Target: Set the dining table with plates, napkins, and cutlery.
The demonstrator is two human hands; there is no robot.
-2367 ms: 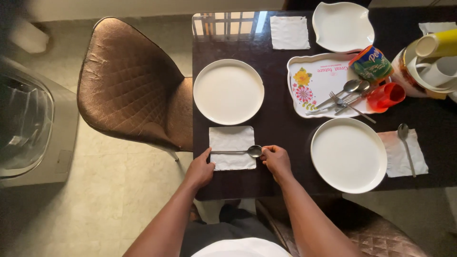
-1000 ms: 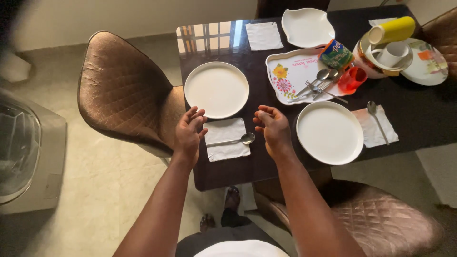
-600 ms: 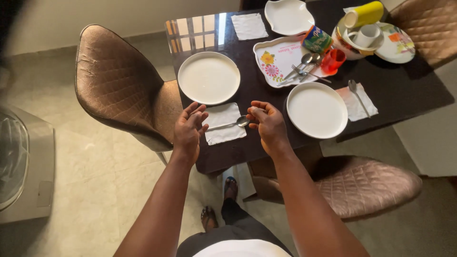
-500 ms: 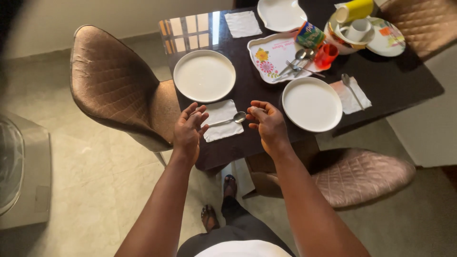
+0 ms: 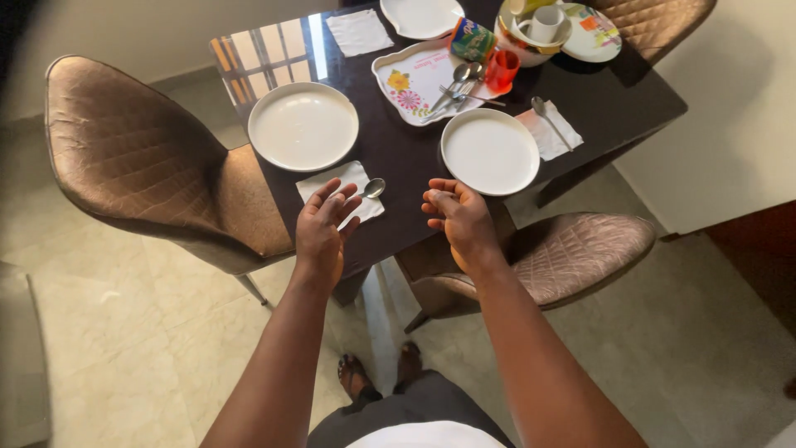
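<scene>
My left hand [image 5: 324, 226] hovers empty with fingers spread, above the near edge of a white napkin [image 5: 322, 182]. A steel spoon [image 5: 373, 187] lies across that napkin, its handle hidden behind my fingers. My right hand [image 5: 456, 218] is held up empty, palm inward with fingers loosely curled, over the near edge of the dark table [image 5: 398, 153]. A round white plate [image 5: 303, 126] sits just beyond the napkin. A second white plate [image 5: 490, 152] lies to the right, with another spoon [image 5: 549, 115] on a napkin [image 5: 557, 139] beside it.
A floral tray [image 5: 408, 76] holds cutlery, a red cup [image 5: 502, 71] and a packet. Farther back are a wavy white plate [image 5: 421, 14], a napkin [image 5: 359, 31] and stacked crockery [image 5: 539, 29]. Brown quilted chairs stand at left [image 5: 141, 166], right [image 5: 564, 249] and far right [image 5: 655, 21].
Both hands let go of the spoon on the napkin and lifted off, now empty. The view has pulled back from the table and swung right, showing more floor and the right chair.
</scene>
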